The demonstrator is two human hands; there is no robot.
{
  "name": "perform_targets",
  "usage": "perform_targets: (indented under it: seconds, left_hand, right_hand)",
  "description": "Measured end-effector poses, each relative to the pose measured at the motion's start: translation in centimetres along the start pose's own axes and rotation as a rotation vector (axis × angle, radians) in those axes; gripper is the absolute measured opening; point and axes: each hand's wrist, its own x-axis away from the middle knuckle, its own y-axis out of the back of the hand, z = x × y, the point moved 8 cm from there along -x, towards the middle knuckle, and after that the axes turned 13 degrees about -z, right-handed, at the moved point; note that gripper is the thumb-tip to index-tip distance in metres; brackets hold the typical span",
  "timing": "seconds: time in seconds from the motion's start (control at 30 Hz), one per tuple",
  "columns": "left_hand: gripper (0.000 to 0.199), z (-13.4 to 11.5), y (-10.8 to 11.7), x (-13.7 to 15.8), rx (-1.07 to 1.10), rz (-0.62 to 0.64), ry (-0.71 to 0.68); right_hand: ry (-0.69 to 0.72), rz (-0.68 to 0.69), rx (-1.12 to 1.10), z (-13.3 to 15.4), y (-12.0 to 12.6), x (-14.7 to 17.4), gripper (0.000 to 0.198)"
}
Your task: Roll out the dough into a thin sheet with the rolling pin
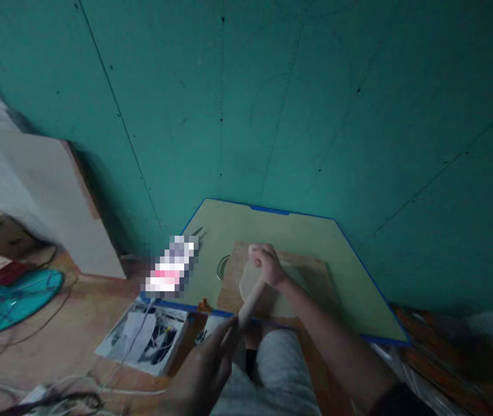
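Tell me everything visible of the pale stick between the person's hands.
The pale stick looks smooth, straight and rounded, perhaps wooden, like a rolling pin. It slants from the near left to the far right, across the near side of the board and the pale, flat sheet of dough-like material there. The right hand is closed around its far part; the left hand meets its near end, its grip unclear. Contact with the sheet is unclear.

green wall [246, 115] | leaning pale panel [73, 196] | open white box [174, 348] | turquoise disc [34, 300]
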Motion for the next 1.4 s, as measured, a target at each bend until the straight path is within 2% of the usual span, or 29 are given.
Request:
perform_targets:
  seconds: [0.1,0.17,0.27,0.37,0.43,0.57,0.67,0.83,1.03,1.23,1.4]
  left_hand:
    - [0.027,-0.7,-0.1,-1.1,0.044,0.027,-0.008]
    - [0.024,-1.4,0.2,-2.4,0.025,0.043,-0.063]
    - [0.021,-2.3,1.2,-5.3,-0.132,0.022,-0.206]
    - [0.027,-2.5,2.0,-8.6,-0.336,-0.088,-0.309]
    - [0.028,-2.5,2.1,-10.6,-0.416,-0.157,-0.332]
    - [0.029,-2.7,1.3,-13.3,-0.54,-0.243,-0.299]
    - [0.026,-3.9,-0.1,-14.1,-0.574,-0.255,-0.306]
    - [0.018,-7.0,-3.9,-13.8,-0.515,-0.193,-0.44]
    - [0.026,-9.2,-6.9,-13.6,-0.466,-0.121,-0.458]
    - [0.039,-10.8,-8.2,-14.2,-0.385,0.06,-0.537]
    - [0.053,-10.7,-8.5,-15.2,-0.376,0.05,-0.57]
  right_hand:
    - [-0.016,-0.071,0.031,-0.1,6.0,2.7,0.032]
    - [-0.017,-0.129,0.084,0.0,9.3,4.3,0.032]
    - [0.076,-0.142,0.309,0.6,11.7,6.4,0.026]
    - [0.232,-0.101,0.583,1.2,11.7,8.1,0.02]
    - [0.279,-0.101,0.676,1.0,11.6,9.0,0.022]
    - [0.266,-0.115,0.822,-0.1,11.9,10.2,0.021]
    - [0.247,-0.099,0.896,-0.9,12.2,10.9,0.018]
    - [0.244,-0.092,0.914,-1.3,12.6,12.3,0.018]
    - [0.258,-0.098,0.955,-0.6,13.8,14.8,0.03]
    - [0.274,-0.073,1.001,0.9,15.0,17.6,0.032]
    - [0.318,-0.036,1.022,2.1,14.5,17.8,0.036]
